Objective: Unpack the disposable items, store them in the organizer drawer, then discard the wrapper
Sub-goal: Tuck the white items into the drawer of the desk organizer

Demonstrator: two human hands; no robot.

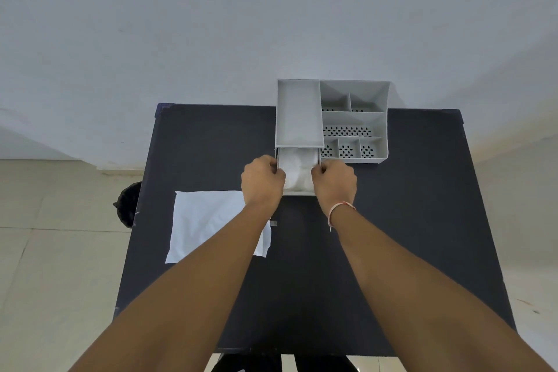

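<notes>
Both forearms reach in from the near edge toward the pulled-out light grey plastic drawer [297, 190] of the grey plastic desk organizer [332, 121], which stands at twelve o'clock on the dark rectangular table [392, 220]. Inside the drawer lie the white, soft-looking disposable items [297, 172] — what exactly they are I cannot tell. The left hand [262, 183] grips the drawer's left wall, fingers curled over its rim; the right hand [333, 184], with a thin red-and-white thread bracelet [339, 210] at the wrist, grips the right wall the same way.

By the look of it the packing is done and the drawer is about to be slid shut. To do that well, I would push with both hands evenly, straight toward twelve o'clock, so the drawer does not skew in its slot and jam. The white heap sits high near the opening — it wants pressing flat first, or it may catch under the long open tray [299, 113] above. The organizer looks light and could slide back on the table; steadying it would help.

At eight o'clock from the drawer, partly under the left forearm, lies the flat white empty wrapper [205, 220], yet to be discarded. Off the table's left edge, at nine o'clock, a dark round thing [128, 204] sits on the floor — perhaps a bin, though I cannot be sure.
</notes>
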